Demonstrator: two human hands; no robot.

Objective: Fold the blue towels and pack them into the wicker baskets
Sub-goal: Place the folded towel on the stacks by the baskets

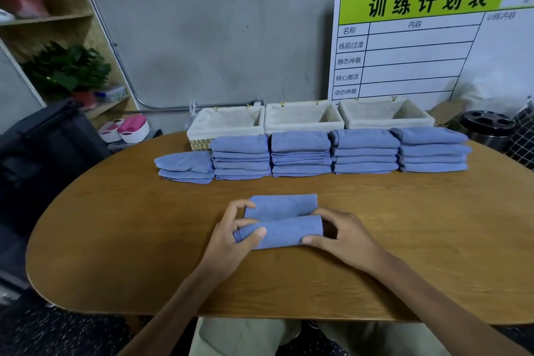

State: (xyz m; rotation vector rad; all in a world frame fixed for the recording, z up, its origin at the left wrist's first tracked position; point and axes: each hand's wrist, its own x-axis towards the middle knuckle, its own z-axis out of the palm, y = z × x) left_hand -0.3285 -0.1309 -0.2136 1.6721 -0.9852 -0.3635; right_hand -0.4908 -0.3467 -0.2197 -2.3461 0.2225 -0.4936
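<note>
A blue towel [283, 221] lies on the wooden table [115, 240] in front of me, its near part rolled or folded over. My left hand [231, 237] grips the towel's left end, thumb on top. My right hand [341, 235] grips its right end the same way. Behind it stand several stacks of folded blue towels [300, 153] in a row. Three wicker baskets with pale cloth liners [225, 124], [303, 118], [384, 114] stand along the table's far edge, with nothing visible inside them.
A large white and green chart board [419, 46] leans on the wall at right. A round metal can [488, 127] sits at far right. A wooden shelf with potted plants [66, 66] stands left, with a dark chair [43, 147] beside the table.
</note>
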